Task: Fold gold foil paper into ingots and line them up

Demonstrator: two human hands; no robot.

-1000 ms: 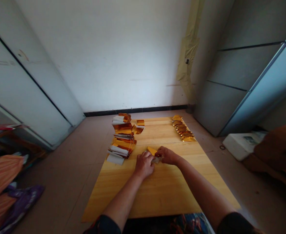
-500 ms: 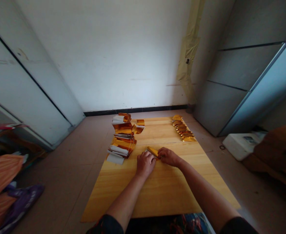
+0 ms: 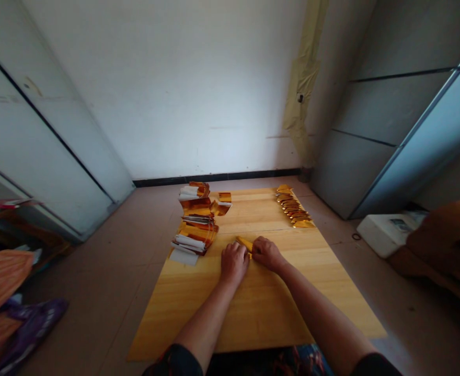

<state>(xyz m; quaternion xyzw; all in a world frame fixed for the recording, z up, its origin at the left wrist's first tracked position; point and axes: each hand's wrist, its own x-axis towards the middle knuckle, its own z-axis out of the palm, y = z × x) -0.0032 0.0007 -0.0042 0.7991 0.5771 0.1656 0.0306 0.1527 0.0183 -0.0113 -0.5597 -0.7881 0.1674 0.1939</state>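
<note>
Near the middle of the wooden table (image 3: 277, 308), a gold foil paper (image 3: 244, 243) is folded into a narrow shape between my two hands. My left hand (image 3: 234, 261) presses down over its left side, fingers curled onto it. From the right, my right hand (image 3: 267, 253) pinches the paper's other edge. The fingertips of both hands hide much of the paper. On the left of the table lie loose stacks of gold foil paper sheets (image 3: 198, 230) with white-grey backs. A row of folded gold paper pieces (image 3: 292, 207) sits at the far right.
A white wall (image 3: 198, 104) with a dark skirting stands behind the table. Grey cabinets (image 3: 375, 109) rise at the right, above a white box (image 3: 382, 232) on the floor. Orange cloth and a purple bag (image 3: 37, 329) lie at the left.
My right hand has moved slightly left, closer to my left hand, and the gold paper looks narrower. The left hand has hardly moved.
</note>
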